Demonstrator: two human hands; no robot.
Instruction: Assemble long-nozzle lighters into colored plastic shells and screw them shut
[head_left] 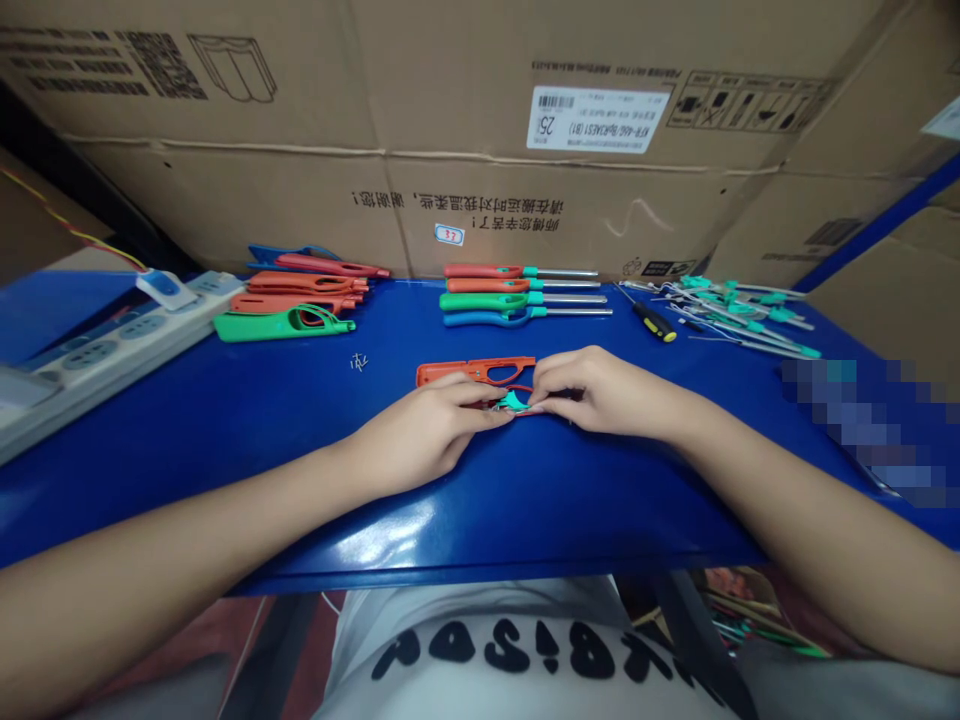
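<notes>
In the middle of the table, my left hand (pixel 439 425) grips an orange lighter shell half, mostly hidden under the fingers. A small green trigger piece (pixel 514 401) shows between my two hands, lying in that shell. My right hand (pixel 589 390) is closed, thumb and forefinger pinched at the right end of the green piece. Just beyond my fingers lies another orange lighter shell half (pixel 474 371), its looped handle to the right. Exactly how the green piece sits in the shell is hidden by my fingertips.
Back left, several coloured shell halves (pixel 289 322) are stacked near a power strip (pixel 112 340). Whole lighters (pixel 525 298) lie in a row behind my hands. Tiny screws (pixel 359 363), a screwdriver (pixel 655 322) and wired green-and-white parts (pixel 742 310) are around. A cardboard wall (pixel 300 180) borders the back.
</notes>
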